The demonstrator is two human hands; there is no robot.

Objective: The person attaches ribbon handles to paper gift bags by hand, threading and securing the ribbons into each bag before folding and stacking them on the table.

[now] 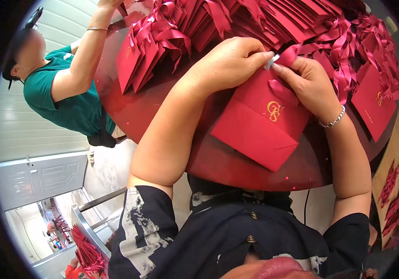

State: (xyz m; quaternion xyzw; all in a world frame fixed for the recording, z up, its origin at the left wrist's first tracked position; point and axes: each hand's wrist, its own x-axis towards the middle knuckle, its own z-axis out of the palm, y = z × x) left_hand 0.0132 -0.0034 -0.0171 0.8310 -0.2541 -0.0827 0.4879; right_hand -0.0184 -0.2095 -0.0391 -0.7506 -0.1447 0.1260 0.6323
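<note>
A red paper gift bag [255,130] with a gold emblem hangs tilted between my hands, over the near edge of the round table [236,167]. My left hand [241,60] is closed in a pinch at the bag's top edge. Opposite it, my right hand [309,83] grips the same edge, thumb against the bag and fingers behind it. A shiny red ribbon [289,56] rises from between the fingertips, and a short ribbon end lies on the bag's front. Something small and pale shows at the meeting thumbs; its kind is unclear.
Stacked red bags [292,18] fill the far side of the table. More beribboned bags stand at left [146,56] and right [374,102]. A person in a green shirt [64,88] works at the left. Further red bags [87,251] lie lower left, beside a metal frame.
</note>
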